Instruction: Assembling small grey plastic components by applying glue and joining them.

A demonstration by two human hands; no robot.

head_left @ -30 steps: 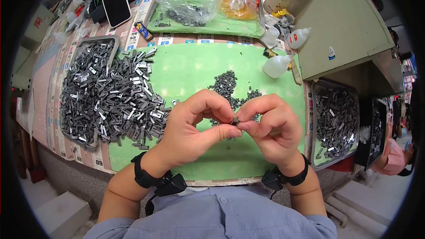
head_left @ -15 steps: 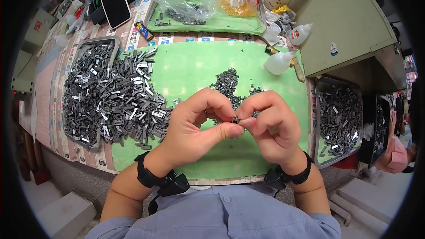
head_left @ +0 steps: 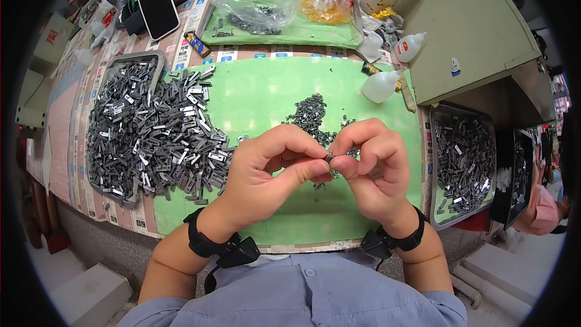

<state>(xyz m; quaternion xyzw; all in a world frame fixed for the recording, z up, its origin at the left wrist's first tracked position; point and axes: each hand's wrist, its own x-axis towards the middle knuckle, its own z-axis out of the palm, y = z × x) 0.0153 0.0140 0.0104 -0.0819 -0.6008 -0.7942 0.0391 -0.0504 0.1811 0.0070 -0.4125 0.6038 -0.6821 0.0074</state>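
Note:
My left hand (head_left: 266,169) and my right hand (head_left: 375,163) meet over the green mat (head_left: 242,97), their thumbs and forefingers pinched together. Between the fingertips sits a small dark metal piece (head_left: 328,157), mostly covered by them; both hands grip it. Just beyond my fingers lies a pile of tiny dark parts (head_left: 310,111). Left of my left hand spreads a big heap of grey metal clip-like pieces (head_left: 163,127), running over from a metal tray (head_left: 156,60) onto the mat.
A tray of similar pieces (head_left: 463,163) stands at the right, beside a grey cabinet (head_left: 478,36). White squeeze bottles (head_left: 381,86) stand at the mat's far right. Behind, a green-lined tray (head_left: 284,39) carries plastic bags (head_left: 254,6). A phone (head_left: 158,9) leans at the back left.
My fingertips, with the small piece between them, have shifted slightly to the right and up. My right fingers have curled differently around it. The heaps look the same.

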